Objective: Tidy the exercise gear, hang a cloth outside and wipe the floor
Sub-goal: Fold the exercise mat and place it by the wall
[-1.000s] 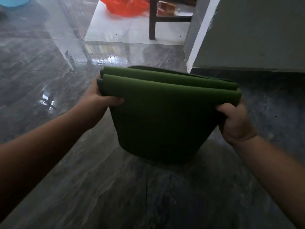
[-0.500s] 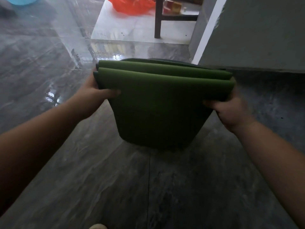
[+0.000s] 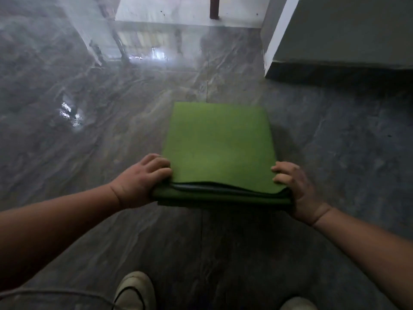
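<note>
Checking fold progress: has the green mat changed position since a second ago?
Yes. The green mat, which hung upright between both hands, now lies flat, top face up, its far edge pointing toward the grey wall corner. Left hand and right hand grip its near corners.

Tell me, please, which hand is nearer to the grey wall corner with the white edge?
Right. The right hand grips the mat's right edge below the wall corner; the left hand grips its far edge.

Green exercise mat (image 3: 218, 144), folded into several layers, top face flat & roughly level, held above grey floor. Near edge shows stacked layers w/ dark gap between them, top layer slightly wavy. Bright green top, darker lower layers.
</note>
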`<state>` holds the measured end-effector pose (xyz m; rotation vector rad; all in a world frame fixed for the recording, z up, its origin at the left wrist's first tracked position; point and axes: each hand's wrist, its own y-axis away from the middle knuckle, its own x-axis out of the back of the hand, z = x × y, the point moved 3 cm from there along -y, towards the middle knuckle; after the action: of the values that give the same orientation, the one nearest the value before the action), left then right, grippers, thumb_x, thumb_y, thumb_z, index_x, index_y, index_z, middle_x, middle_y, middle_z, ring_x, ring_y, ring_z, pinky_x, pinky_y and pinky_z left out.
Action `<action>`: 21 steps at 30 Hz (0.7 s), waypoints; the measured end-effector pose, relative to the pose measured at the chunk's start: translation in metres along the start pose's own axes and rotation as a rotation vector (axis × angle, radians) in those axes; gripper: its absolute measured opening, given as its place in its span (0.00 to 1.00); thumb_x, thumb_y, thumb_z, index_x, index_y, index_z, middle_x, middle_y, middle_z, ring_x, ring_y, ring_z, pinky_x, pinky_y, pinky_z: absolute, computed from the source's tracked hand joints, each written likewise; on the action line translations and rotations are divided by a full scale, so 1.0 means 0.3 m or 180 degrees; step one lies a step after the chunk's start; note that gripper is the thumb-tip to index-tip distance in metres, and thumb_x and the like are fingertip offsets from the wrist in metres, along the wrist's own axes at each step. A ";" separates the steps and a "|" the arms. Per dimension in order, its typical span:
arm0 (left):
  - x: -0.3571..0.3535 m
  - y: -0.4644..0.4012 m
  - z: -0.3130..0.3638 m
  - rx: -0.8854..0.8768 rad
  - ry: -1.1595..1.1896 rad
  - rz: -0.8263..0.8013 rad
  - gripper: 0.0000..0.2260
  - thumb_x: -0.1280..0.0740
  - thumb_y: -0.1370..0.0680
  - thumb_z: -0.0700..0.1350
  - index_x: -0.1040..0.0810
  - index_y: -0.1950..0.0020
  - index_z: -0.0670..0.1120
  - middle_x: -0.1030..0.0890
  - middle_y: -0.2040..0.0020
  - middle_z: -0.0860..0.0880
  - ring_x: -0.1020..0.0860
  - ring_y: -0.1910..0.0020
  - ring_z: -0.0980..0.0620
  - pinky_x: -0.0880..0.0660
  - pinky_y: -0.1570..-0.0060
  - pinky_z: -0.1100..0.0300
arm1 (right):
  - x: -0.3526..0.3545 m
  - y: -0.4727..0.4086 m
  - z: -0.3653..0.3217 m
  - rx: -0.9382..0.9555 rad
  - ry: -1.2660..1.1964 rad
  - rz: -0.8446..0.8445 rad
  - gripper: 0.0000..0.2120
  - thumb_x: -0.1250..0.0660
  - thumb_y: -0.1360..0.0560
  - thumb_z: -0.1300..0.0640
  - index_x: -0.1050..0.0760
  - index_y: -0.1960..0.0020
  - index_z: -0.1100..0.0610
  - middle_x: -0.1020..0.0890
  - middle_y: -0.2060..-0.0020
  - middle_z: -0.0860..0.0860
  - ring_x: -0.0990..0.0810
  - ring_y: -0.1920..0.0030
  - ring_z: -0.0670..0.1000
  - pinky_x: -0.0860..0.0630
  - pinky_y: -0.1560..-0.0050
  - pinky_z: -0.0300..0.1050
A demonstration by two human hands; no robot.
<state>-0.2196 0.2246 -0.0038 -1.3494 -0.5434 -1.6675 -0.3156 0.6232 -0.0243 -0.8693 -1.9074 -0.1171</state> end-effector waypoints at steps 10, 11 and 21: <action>-0.231 0.089 0.116 0.0026 -0.0675 -0.2262 0.22 0.34 0.34 0.48 0.30 0.40 0.51 0.25 0.46 0.51 0.26 0.46 0.46 0.28 0.48 0.51 | -0.150 0.172 -0.088 -0.0308 0.0601 -0.1510 0.25 0.45 0.38 0.57 0.25 0.42 0.58 0.21 0.44 0.56 0.23 0.42 0.60 0.24 0.42 0.53; -0.212 0.049 0.115 0.0118 -0.0664 -0.2058 0.20 0.35 0.34 0.48 0.28 0.42 0.52 0.23 0.49 0.52 0.24 0.48 0.47 0.29 0.50 0.52 | -0.134 0.128 -0.095 -0.0372 0.0644 -0.1315 0.24 0.45 0.38 0.56 0.23 0.44 0.57 0.19 0.47 0.55 0.21 0.47 0.60 0.25 0.45 0.52; -0.350 -0.045 0.193 0.0925 -0.0552 -0.2216 0.34 0.54 0.23 0.70 0.66 0.22 0.60 0.64 0.20 0.46 0.66 0.23 0.36 0.57 0.32 0.24 | -0.314 0.055 -0.135 -0.0793 0.1524 -0.2216 0.40 0.54 0.25 0.33 0.56 0.20 0.53 0.53 0.21 0.60 0.58 0.21 0.61 0.55 0.24 0.64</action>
<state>-0.1995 0.3149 -0.0812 -1.1571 -1.4243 -1.9076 -0.2518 0.5690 -0.0860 -0.2535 -1.6703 -0.9135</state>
